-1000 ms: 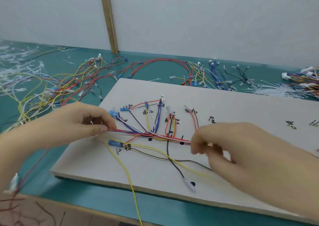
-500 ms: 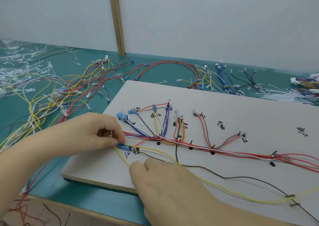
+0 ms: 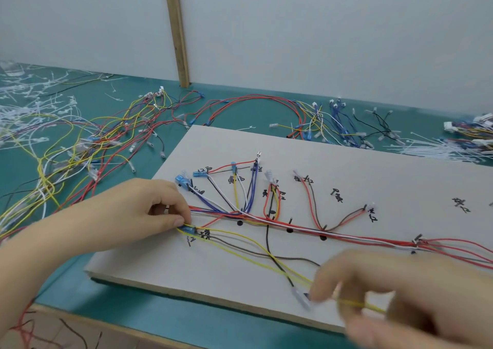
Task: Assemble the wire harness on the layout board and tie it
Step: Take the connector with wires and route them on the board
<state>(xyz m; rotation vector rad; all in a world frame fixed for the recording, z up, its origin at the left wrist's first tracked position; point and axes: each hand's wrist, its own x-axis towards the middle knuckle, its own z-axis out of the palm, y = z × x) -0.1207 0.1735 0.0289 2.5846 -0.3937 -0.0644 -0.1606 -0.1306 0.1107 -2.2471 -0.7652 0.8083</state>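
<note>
Harness (image 3: pixel 280 222): a bundle of red, white and blue wires laid left to right across the middle of the board (image 3: pixel 346 178), with short branches fanning upward to blue connectors (image 3: pixel 198 174) and clear terminals beside handwritten marks. Black ties (image 3: pixel 417 239) bind the bundle toward the right. The board lies flat on the green table (image 3: pixel 240 114).

Head view. The left hand (image 3: pixel 138 212) rests at the board's left edge, thumb and forefinger curled and pinching the left end of the harness, just above a blue connector (image 3: pixel 188 230). From that connector two yellow wires (image 3: pixel 256 258) and a brown wire (image 3: pixel 240 248) run right and toward the near edge. The right hand (image 3: pixel 400 295), blurred, is at the lower right over the near edge; its fingers are curled round the yellow wires, which pass through them. A black wire (image 3: pixel 269 247) drops from the bundle to a clear terminal (image 3: pixel 301 296) just beside the right fingertips. Loose wires (image 3: pixel 93 140) and white ties (image 3: pixel 437 148) lie scattered on the table behind the board.
</note>
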